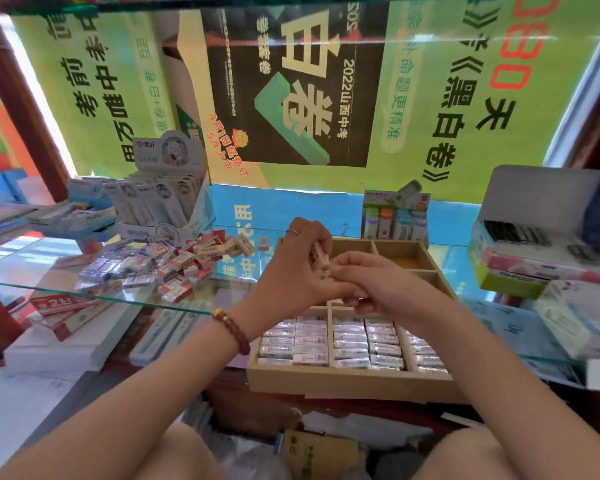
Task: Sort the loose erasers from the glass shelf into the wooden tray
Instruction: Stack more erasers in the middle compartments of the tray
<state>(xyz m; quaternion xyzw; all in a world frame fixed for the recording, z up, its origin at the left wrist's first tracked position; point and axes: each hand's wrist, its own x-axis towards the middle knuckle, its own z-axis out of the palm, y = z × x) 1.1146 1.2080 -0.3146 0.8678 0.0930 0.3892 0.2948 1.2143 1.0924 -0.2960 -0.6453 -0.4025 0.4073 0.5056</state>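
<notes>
Left hand (298, 265) is gripping a small upright stack of erasers (317, 261) over the wooden tray (354, 379), right hand (371, 282) pinching its lower end. The loose pile (160, 265) is lying leftward on the glass shelf (118, 299), nearer the left hand

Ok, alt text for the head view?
Over a wooden tray, the left hand grips a few erasers while the right hand touches them. The near compartments hold eraser rows; a loose pile lies on the glass shelf.
</notes>
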